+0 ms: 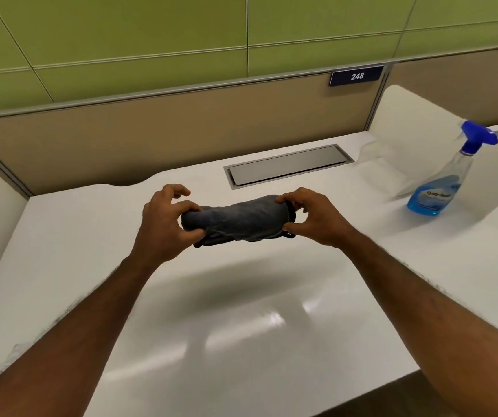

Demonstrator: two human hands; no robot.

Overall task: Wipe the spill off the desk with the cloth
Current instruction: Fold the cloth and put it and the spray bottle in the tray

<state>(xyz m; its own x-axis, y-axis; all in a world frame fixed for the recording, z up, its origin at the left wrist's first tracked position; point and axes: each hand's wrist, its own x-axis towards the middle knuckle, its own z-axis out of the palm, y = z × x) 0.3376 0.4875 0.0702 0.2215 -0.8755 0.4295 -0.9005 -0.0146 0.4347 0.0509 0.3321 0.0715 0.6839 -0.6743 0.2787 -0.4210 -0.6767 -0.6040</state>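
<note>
A dark grey cloth (238, 221), bunched into a roll, is held above the white desk (241, 296) near its middle. My left hand (163, 227) grips the cloth's left end and my right hand (313, 218) pinches its right end. The cloth casts a shadow on the desk below it. The desk surface is glossy with light reflections; I cannot make out a spill on it.
A spray bottle (443, 182) with blue liquid and a blue trigger stands at the right. A metal cable hatch (286, 164) is set into the desk at the back. Beige partition panels rise behind, one carrying a sign reading 248 (356, 76). White side dividers flank the desk.
</note>
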